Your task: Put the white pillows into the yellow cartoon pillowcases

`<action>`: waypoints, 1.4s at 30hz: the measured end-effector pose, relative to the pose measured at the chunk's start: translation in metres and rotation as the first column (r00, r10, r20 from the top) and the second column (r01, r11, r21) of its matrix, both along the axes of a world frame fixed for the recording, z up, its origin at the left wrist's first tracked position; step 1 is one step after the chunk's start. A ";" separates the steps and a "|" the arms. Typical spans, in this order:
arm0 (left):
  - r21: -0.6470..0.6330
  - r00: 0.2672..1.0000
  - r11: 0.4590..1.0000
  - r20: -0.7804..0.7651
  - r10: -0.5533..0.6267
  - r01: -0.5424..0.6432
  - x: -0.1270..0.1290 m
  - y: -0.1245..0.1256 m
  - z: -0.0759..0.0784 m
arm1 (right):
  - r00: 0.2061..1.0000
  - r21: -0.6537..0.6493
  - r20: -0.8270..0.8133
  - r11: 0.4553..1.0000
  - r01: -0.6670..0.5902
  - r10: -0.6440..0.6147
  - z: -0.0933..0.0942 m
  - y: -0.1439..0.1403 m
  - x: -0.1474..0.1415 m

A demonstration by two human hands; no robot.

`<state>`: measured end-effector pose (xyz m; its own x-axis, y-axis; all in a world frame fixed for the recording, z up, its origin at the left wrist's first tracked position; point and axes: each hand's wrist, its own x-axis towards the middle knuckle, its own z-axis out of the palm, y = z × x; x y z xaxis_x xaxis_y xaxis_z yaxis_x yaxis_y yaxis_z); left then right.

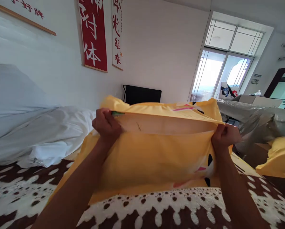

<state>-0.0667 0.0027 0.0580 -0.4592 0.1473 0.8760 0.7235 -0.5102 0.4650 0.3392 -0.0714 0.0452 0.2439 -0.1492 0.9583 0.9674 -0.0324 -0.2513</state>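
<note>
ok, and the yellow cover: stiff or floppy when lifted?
Probably floppy: the cover wrinkles like thin cloth near the right hand. Likely to sag if released, since its upper edge looks taut only where stretched to the left hand. Possibly bulky too, if the pale layer inside is filling; can't tell.

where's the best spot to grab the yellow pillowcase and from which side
Probably the two ends of its opening, from the near side, where the left hand and right hand grip it. The yellow pillowcase has its long slit facing the wearer, stretched between the hands, so holding both ends should keep the edges taut.
</note>
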 end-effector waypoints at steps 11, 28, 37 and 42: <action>-0.499 0.704 0.839 -0.516 -0.488 0.216 0.014 -0.002 -0.065 | 0.961 -0.603 0.182 0.796 -0.059 0.209 -0.101 0.031 0.053; -0.712 0.710 0.467 0.064 -0.702 0.525 0.007 -0.032 -0.043 | 0.616 -0.841 0.025 0.350 -0.413 0.787 -0.041 0.027 -0.246; -0.807 0.592 0.363 -0.021 -0.805 0.466 -0.015 -0.042 -0.031 | 0.482 -0.625 0.075 0.417 -0.660 0.873 -0.066 0.031 -0.230; -0.816 0.614 0.540 -0.322 -0.721 0.205 -0.044 -0.047 -0.021 | 0.446 -0.600 0.031 0.374 -0.707 0.894 -0.064 0.031 -0.227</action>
<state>-0.1106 -0.0445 0.0375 0.4162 0.7914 0.4477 0.6940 -0.5946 0.4060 0.1120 -0.0406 -0.0186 -0.3113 0.3979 0.8630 0.5925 0.7913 -0.1512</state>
